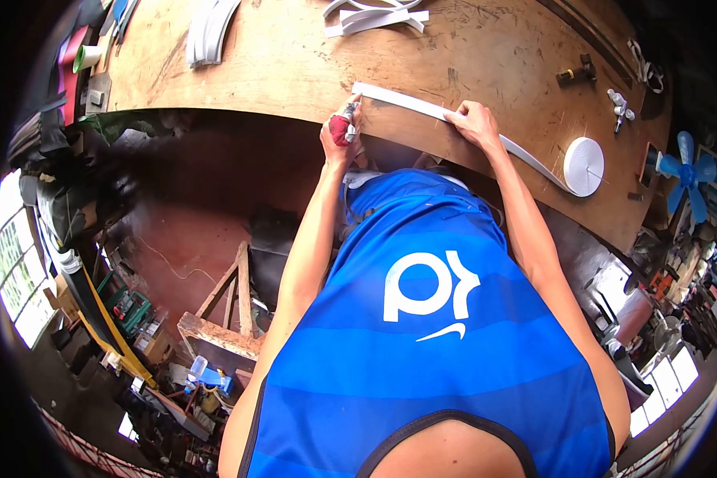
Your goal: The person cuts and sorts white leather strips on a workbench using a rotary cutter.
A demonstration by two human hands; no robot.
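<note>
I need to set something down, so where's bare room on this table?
Free: between the strip bundle and the loose strips, and between the held strip and the yellow tool. Crowded: the right end, around the roll and white fittings, and the near edge by your left hand and right hand.

Left arm [301,247] and right arm [543,247], both bare to the shoulder, stretch forward to the wide brown wooden tabletop [295,64]. Left: elbow slightly bent, forearm short of the tabletop's near edge. Bare left hand [334,146] at that edge, fingers curled, fingertips over the tabletop; dark red patch [340,129] across the fingers, exact grip unclear. Right: arm angled inward, forearm crossing the near edge. Bare right hand [476,125] over the tabletop, back up, thumb and fingers pinched together.
</note>
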